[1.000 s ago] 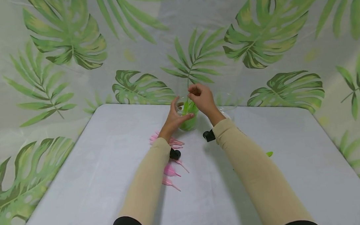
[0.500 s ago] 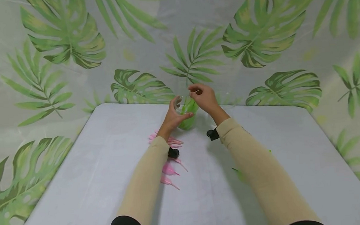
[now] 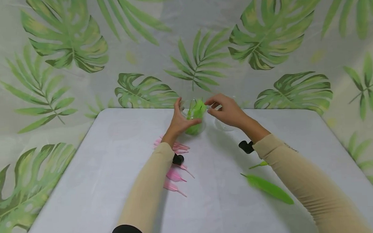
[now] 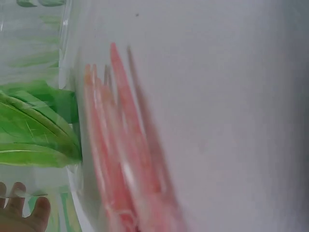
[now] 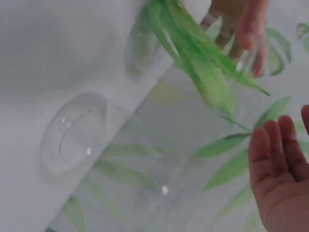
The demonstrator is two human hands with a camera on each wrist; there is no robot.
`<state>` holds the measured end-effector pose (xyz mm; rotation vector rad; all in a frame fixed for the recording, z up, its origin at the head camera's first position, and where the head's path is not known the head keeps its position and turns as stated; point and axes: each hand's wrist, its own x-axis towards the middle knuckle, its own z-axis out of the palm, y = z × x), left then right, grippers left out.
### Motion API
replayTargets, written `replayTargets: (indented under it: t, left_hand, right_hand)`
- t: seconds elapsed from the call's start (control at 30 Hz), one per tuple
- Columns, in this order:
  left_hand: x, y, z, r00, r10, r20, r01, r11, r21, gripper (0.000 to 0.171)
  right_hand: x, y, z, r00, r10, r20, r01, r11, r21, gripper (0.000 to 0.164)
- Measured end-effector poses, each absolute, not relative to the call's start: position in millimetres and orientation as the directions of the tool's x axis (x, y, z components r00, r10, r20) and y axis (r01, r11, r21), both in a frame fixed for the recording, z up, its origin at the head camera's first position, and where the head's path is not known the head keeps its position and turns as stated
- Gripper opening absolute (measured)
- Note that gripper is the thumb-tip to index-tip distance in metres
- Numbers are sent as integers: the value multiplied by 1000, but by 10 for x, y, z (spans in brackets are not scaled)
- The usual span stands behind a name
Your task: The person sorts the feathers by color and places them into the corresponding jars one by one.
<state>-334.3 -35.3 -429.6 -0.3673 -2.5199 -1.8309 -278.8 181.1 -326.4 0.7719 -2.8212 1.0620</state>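
Note:
My left hand [image 3: 181, 123] grips a clear cup [image 3: 202, 127], thumb and fingers spread round its side. Several green feathers [image 3: 198, 110] stand in that cup, their dark shaft ends up at the rim; they also show through its wall in the left wrist view, green feathers [image 4: 38, 128]. Just right of the rim, my right hand [image 3: 227, 111] has its fingers loosely bent with nothing between them. The right wrist view shows this right hand [image 5: 280, 174] with relaxed fingers, apart from the feathers.
Behind my right hand stands a second clear cup [image 3: 224, 124]. A long green feather [image 3: 269, 188] and a smaller green feather [image 3: 259, 164] lie near my right forearm. Pink feathers [image 3: 182, 146] lie under and beside my left wrist. A leaf-print cloth [image 3: 141, 56] hangs behind the table.
My right hand has let go at the cup's rim and drawn back right, uncovering the green feathers on the table. My left hand stays on the cup.

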Motion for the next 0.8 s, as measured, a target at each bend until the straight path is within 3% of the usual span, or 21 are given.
replayTargets:
  t: [0.23, 0.47, 0.63, 0.8]
  left_hand:
    - [-3358, -296, -4346, -964, 177, 196, 243, 295, 924, 123]
    - [-3376, -307, -4365, -959, 177, 219, 263, 287, 921, 115]
    - [-3360, -292, -4368, -958, 179, 224, 268, 287, 919, 118]
    - [-3355, -256, -4353, -962, 166, 216, 256, 283, 924, 112]
  right_hand:
    - [-2249, 2372, -3295, -791, -604, 94, -586, 705, -399, 25]
    - [-1943, 2911, -3649, -777, -619, -111, -586, 777, -229, 23]
    - [-1830, 3116, -3899, -789, -611, -68, -587, 781, -216, 24]
    - [-1766, 3177, -4133, -751, -660, -3, -645, 735, -211, 22]
